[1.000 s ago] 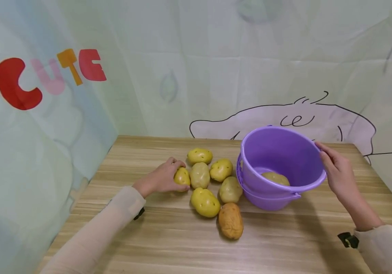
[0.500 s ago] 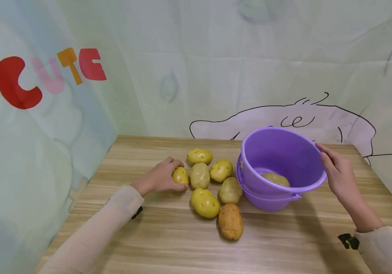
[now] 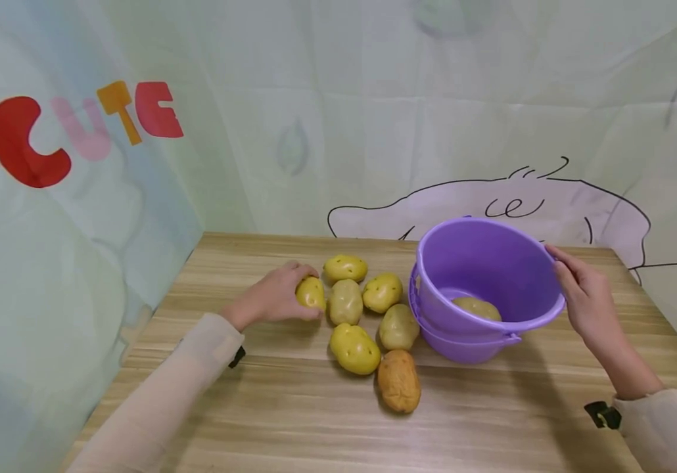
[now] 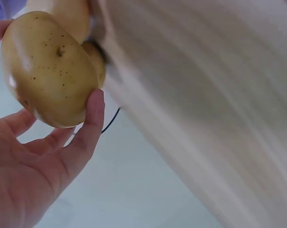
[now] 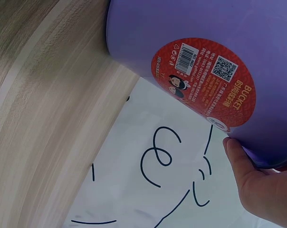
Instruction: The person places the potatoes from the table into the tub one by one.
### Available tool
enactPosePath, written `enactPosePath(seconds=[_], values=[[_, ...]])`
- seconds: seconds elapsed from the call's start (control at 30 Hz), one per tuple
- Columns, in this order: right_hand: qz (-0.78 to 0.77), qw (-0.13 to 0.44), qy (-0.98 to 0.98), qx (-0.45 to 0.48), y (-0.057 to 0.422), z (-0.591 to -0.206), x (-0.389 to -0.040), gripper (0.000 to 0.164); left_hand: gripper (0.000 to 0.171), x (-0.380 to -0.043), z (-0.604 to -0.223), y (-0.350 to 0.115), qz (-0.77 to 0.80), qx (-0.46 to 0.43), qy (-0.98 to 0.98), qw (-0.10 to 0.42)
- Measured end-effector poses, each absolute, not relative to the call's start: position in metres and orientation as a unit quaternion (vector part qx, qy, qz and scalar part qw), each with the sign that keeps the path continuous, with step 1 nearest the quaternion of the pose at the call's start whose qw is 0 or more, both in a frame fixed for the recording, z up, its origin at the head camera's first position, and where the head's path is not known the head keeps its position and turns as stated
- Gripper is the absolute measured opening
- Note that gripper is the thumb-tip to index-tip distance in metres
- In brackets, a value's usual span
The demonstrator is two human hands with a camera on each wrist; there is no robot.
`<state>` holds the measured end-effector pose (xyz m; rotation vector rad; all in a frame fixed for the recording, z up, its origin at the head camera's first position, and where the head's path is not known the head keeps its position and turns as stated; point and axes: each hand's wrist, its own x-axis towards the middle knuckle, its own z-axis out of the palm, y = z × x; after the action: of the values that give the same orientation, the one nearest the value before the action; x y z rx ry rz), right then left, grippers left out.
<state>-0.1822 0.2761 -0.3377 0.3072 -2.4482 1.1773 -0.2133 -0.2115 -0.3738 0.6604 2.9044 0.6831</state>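
Fingers and thumb of my left hand grip a yellow potato at the left side of a loose cluster. In the left wrist view that potato is smooth, with small dark specks. My right hand pinches the right rim of a purple bucket, whose mouth faces partly toward me. One pale potato lies inside, partly hidden by the front rim. A red oval label shows on the bucket's side in the right wrist view.
Beside the held potato lie a pale potato, a large yellow potato and several others. An orange-brown potato is nearest me. The wooden table ends at a printed cloth backdrop behind and to the left.
My left hand has shifted slightly left and upward in the head view with the yellow potato, widening the gap from the pale one beside it. The right hand and bucket have stayed put.
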Motion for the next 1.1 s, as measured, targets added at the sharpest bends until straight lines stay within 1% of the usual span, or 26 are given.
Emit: enactPosePath(seconds=[0.43,0.53,0.77,0.97,1.1], values=[[0.422,0.210,-0.876,0.104,0.277,-0.338,-0.181,0.040,0.070,-0.214,-0.337,-0.205,0.231,0.215,0.948,0.029],[0.421,0.208,-0.876,0.106,0.277,-0.338,-0.182,0.040,0.073,-0.213,-0.332,-0.202,0.229,0.216,0.949,0.030],[0.426,0.206,-0.874,0.111,0.276,-0.339,-0.182,0.040,0.071,-0.213,-0.323,-0.194,0.233,0.227,0.945,0.026],[0.425,0.203,-0.875,0.111,0.277,-0.338,-0.182,0.040,0.075,-0.213,-0.313,-0.185,0.243,0.240,0.940,0.022],[0.423,0.202,-0.876,0.115,0.276,-0.337,-0.182,0.040,0.072,-0.212,-0.306,-0.176,0.242,0.255,0.936,0.014]])
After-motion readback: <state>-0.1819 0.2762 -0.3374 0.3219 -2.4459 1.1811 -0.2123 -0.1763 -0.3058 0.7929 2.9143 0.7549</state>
